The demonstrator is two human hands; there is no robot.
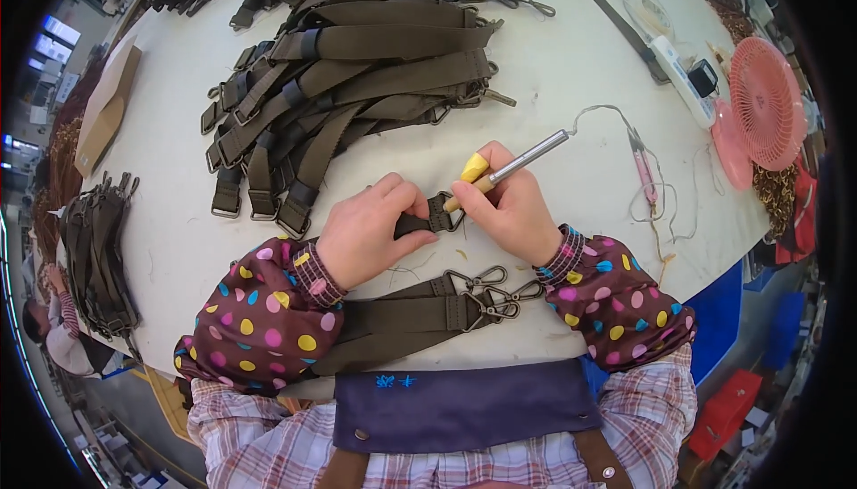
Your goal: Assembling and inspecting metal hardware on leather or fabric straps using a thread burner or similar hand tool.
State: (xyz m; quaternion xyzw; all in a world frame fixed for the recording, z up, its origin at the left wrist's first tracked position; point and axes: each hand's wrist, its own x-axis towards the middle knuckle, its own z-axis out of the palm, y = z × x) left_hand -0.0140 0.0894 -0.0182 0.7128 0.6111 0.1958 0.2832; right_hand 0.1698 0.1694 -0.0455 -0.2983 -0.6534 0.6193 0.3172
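My left hand [370, 228] pinches a dark olive webbing strap [439, 215] near its stitched end, which carries a metal ring. In my right hand [518, 217] is a corded pen-like tool [534, 151] with a metal barrel and a wooden-looking section, its wire trailing from the far end. A yellow cover [474, 167] sits on a finger of that hand. The tool's lower end is at the strap's ring end; whether it touches cannot be made out. Under my forearms lie more straps [384, 317] with metal snap hooks [502, 301] at their right ends.
A large heap of straps [375, 87] covers the table's far middle. Another strap bundle [100, 261] hangs at the left edge near a tan box [107, 109]. To the right are a white power strip [683, 83], a pink fan [766, 100] and a pink-handled tool [644, 172].
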